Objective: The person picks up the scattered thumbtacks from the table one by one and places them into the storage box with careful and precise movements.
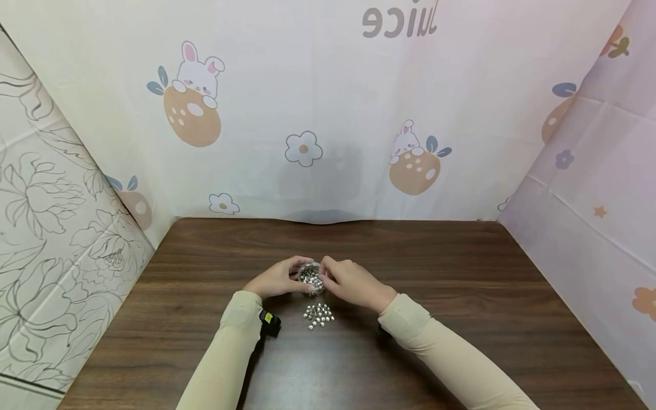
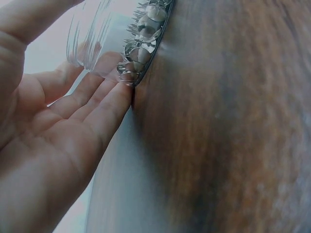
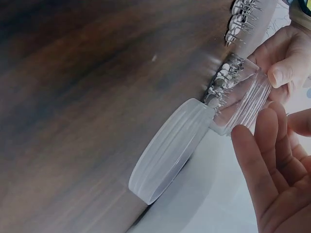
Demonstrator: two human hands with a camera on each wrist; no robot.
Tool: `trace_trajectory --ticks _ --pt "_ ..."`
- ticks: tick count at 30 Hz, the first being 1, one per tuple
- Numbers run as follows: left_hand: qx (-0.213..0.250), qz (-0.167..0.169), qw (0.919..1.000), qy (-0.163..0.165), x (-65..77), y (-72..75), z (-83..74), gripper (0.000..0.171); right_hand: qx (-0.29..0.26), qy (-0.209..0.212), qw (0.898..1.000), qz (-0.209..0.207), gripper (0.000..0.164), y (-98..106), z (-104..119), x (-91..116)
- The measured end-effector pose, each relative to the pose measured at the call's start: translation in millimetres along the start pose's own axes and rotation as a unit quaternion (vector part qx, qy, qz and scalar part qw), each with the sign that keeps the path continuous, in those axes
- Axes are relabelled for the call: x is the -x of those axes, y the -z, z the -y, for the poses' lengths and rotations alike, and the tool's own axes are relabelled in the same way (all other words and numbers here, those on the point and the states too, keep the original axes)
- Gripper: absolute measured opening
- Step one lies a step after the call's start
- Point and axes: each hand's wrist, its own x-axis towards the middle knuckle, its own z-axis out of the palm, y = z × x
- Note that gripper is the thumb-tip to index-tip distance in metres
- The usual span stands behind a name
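My left hand (image 1: 277, 279) holds the clear, screw-threaded jar (image 3: 249, 103) upright on the wooden table (image 1: 435, 256), silvery thumbtacks (image 3: 224, 80) inside; whether my right hand (image 1: 355, 283), at its mouth, pinches anything, I can't tell.

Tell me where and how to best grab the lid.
Take the lid by its round side wall, pinching across its width. From above seems best, keeping to the end away from the jar, since it lies flat and low on the table.
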Motion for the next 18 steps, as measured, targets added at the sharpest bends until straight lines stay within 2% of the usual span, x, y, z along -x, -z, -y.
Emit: trace_trajectory --ticks 8,14,18 --pt "0.005 0.014 0.9998 -0.008 13.8 5.5 -29.9 0.069 0.006 -0.033 0.999 0.017 0.006 0 -2 -7" --pt "0.018 0.025 0.9995 0.0 15.6 6.5 -35.6 0.071 0.006 -0.048 0.998 0.026 0.007 -1 -4 -11" --pt "0.014 0.026 0.9996 -0.001 13.3 6.0 -31.1 0.07 0.005 -0.048 0.999 0.025 0.008 -2 -4 -14"
